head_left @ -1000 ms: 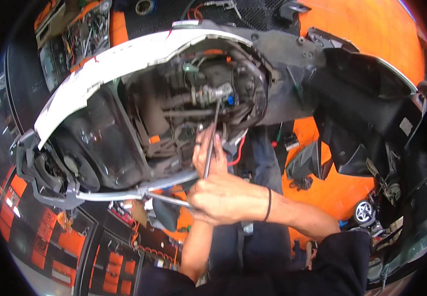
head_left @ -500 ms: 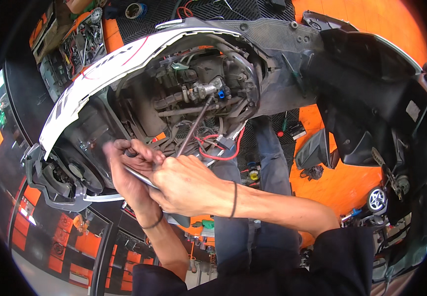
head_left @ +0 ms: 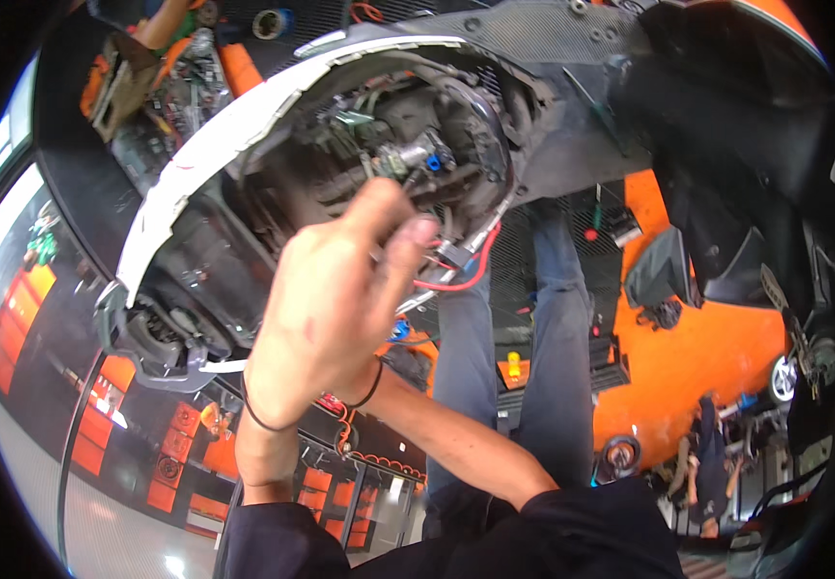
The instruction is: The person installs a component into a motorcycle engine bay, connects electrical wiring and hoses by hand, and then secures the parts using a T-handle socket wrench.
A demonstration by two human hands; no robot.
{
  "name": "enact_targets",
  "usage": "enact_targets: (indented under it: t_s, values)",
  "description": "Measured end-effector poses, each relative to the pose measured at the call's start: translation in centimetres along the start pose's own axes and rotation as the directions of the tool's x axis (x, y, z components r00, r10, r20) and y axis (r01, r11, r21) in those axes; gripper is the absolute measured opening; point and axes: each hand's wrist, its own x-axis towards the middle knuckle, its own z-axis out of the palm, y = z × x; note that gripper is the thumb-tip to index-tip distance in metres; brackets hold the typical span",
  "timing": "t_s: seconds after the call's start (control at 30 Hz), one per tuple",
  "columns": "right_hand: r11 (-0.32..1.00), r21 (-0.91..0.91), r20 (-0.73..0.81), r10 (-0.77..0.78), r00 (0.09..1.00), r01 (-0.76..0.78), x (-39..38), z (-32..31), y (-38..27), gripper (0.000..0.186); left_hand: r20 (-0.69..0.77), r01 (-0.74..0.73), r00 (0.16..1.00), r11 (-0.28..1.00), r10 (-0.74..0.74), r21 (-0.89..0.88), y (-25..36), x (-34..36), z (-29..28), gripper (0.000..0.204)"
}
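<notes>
Now, from the head cam., the left hand [head_left: 331, 280] is over the opened vehicle body [head_left: 210, 145], its back turned up, fingers bent and thumb apart; if it grips sth., I cannot tell. The right hand [head_left: 356, 379] is mostly hidden behind it, so its state also cannot be told. The metal engine part [head_left: 408, 157] w/ a blue connector [head_left: 434, 163] sits inside the body, just beyond the left hand. A red cable [head_left: 456, 287] bends near the body's lower edge.

As for the room: black mat [head_left: 504, 304] and orange floor [head_left: 707, 347] are below, w/ a loose dark panel [head_left: 664, 265] and, lower, a wheel [head_left: 620, 454]. Upper L: a heap of tools [head_left: 195, 92], a round blue tin [head_left: 287, 21] and another person's arm [head_left: 164, 24]. Lower L: grey floor [head_left: 99, 521] beside orange panels [head_left: 176, 439]. Lower R: a co-worker [head_left: 709, 454], rather small.
</notes>
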Motion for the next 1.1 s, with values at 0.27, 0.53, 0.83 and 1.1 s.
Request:
enact_targets:
  t_s: [0.27,0.53,0.83,1.1]
  values:
    - [0.991,-0.124,0.346,-0.013,0.938,0.060,-1.2,-1.3,0.5,0.039,-0.475,-0.017,0.877,0.992,0.073,0.122,-7.3,-6.2,-1.9,0.074]
    - [0.963,-0.267,0.403,0.131,0.906,-0.020,-3.0,-3.6,-0.7,0.032,-0.796,-0.045,0.382,0.851,-0.469,-0.523,-13.9,-11.3,8.6,0.087]
    - [0.588,0.302,0.551,0.535,0.640,-0.751,2.6,-3.9,-6.0,0.042,-0.759,-0.071,0.545,0.922,0.356,0.382,-15.4,-11.6,8.7,0.043]
    - [0.284,0.481,0.664,0.499,0.557,-0.829,4.4,-4.2,-6.0,0.038,-0.661,-0.109,0.630,0.889,0.408,0.445,-13.4,-10.6,6.3,0.045]
